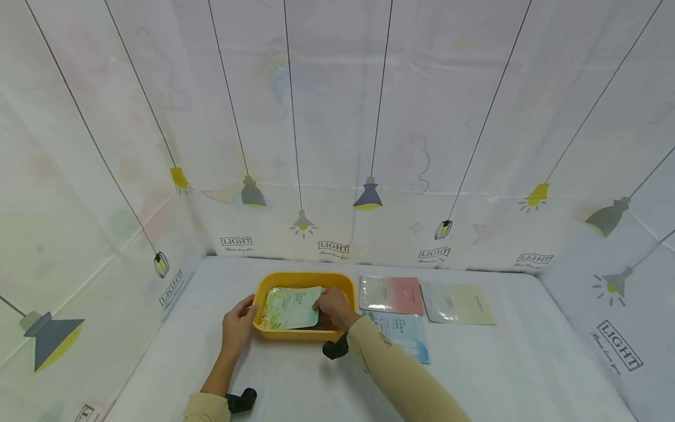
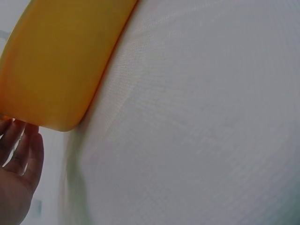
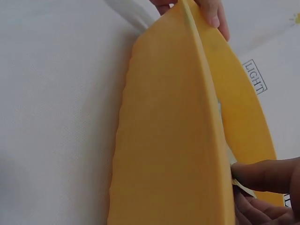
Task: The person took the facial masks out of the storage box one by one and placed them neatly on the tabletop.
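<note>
A yellow plastic bin point(image 1: 297, 335) stands on the white table. My left hand point(image 1: 237, 325) holds its left end, thumb over the rim and fingers against the outside wall; the left wrist view shows those fingers point(image 2: 33, 157) at the bin's end. Inside the bin, my right hand point(image 1: 335, 305) pinches the right edge of a green-and-white sheet-mask packet point(image 1: 290, 308) between thumb and fingers. Under that packet a dark reddish packet point(image 1: 326, 322) partly shows. In the right wrist view the bin's wall point(image 3: 164, 126) hides most of the green packet.
Right of the bin lie a pink-and-white packet point(image 1: 392, 295), a pale yellow-green packet point(image 1: 460, 303) and a blue packet point(image 1: 403, 335), partly covered by the right sleeve point(image 1: 401, 369). A white curtain point(image 1: 337, 117) with printed lamps hangs behind the table.
</note>
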Demonstrator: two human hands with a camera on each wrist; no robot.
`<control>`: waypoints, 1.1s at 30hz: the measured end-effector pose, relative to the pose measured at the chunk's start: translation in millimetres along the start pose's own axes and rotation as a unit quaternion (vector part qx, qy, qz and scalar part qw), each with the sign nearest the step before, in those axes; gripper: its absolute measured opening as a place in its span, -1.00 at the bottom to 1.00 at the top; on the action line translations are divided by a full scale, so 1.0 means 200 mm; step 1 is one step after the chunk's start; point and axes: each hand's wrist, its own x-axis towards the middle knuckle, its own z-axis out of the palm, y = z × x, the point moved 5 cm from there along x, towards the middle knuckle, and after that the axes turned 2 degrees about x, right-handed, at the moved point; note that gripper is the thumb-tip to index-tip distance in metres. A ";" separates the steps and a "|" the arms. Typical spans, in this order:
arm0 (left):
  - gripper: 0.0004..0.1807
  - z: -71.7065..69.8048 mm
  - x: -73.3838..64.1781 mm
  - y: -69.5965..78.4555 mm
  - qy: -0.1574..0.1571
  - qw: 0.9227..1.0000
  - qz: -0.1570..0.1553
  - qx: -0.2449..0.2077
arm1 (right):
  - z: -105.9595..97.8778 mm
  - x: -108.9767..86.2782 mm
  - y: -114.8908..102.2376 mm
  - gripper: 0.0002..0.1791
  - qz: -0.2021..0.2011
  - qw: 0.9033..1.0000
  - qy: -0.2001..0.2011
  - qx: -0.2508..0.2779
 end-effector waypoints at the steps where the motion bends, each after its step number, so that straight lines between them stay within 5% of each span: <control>1: -0.57 0.00 0.00 0.00 0.000 1.000 0.000 -0.001 | 0.00 0.00 0.00 -0.77 -0.002 1.000 -0.001 -0.001; 18: -0.57 0.00 -0.01 0.00 0.007 1.000 -0.005 -0.005 | -0.07 -0.03 -0.05 -0.69 -0.057 0.996 -0.018 0.062; 26: -0.57 0.02 -0.01 0.00 0.006 1.000 -0.002 -0.010 | -0.19 -0.05 -0.10 -0.63 -0.079 0.996 -0.006 0.026; 33: -0.57 0.01 0.00 -0.01 0.007 1.000 -0.011 -0.022 | -0.29 -0.05 -0.11 -0.66 -0.101 0.993 -0.011 0.060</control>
